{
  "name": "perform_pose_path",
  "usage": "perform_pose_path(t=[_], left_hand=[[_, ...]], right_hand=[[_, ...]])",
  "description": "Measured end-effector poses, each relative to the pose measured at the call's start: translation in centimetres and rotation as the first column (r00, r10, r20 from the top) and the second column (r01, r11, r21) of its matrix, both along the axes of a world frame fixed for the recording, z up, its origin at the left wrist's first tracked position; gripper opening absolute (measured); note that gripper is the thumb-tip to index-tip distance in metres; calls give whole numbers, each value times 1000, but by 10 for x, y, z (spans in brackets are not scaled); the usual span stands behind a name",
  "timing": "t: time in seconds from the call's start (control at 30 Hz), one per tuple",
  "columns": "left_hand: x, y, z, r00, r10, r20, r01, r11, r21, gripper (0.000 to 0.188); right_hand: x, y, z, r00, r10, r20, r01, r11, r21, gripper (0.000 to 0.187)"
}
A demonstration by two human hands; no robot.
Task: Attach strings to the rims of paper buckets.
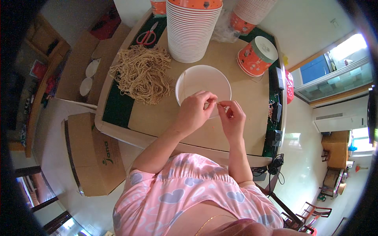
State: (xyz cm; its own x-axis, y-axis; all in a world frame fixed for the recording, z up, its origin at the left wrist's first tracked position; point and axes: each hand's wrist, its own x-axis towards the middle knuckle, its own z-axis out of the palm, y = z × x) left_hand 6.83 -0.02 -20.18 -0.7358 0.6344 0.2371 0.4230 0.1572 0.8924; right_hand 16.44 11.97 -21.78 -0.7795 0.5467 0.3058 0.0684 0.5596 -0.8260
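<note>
A white paper bucket stands in front of me on the board, its open mouth facing up. My left hand and my right hand meet over its near rim, fingertips pinched close together. Between them is what looks like the end of a thin beige cord; the fingers mostly hide it. A strand of this cord hangs along the bucket's inner left side. Left of the bucket lies a loose heap of beige cords. Red-handled scissors rest beyond the heap.
A tall stack of nested buckets rises just behind the bucket. An upside-down orange bucket stands at the right, and another stack at the back. Left of the table are cardboard boxes. Black cables hang at the right corner.
</note>
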Motion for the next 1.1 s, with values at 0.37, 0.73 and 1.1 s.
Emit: perform_pose_path(t=[0.37,0.73,1.1], left_hand=[[-1,1,-1,1000,-9,-19,8,1000,-6,9],[-4,2,-6,1000,18,-18,-17,999,37,9],[-5,-1,-3,997,-70,29,70,997,23,10]], right_hand=[[2,0,0,999,-11,32,14,994,-107,10],[-2,-2,-5,999,-17,28,18,999,-49,7],[-3,-3,-10,1000,0,-29,-1,998,-59,10]])
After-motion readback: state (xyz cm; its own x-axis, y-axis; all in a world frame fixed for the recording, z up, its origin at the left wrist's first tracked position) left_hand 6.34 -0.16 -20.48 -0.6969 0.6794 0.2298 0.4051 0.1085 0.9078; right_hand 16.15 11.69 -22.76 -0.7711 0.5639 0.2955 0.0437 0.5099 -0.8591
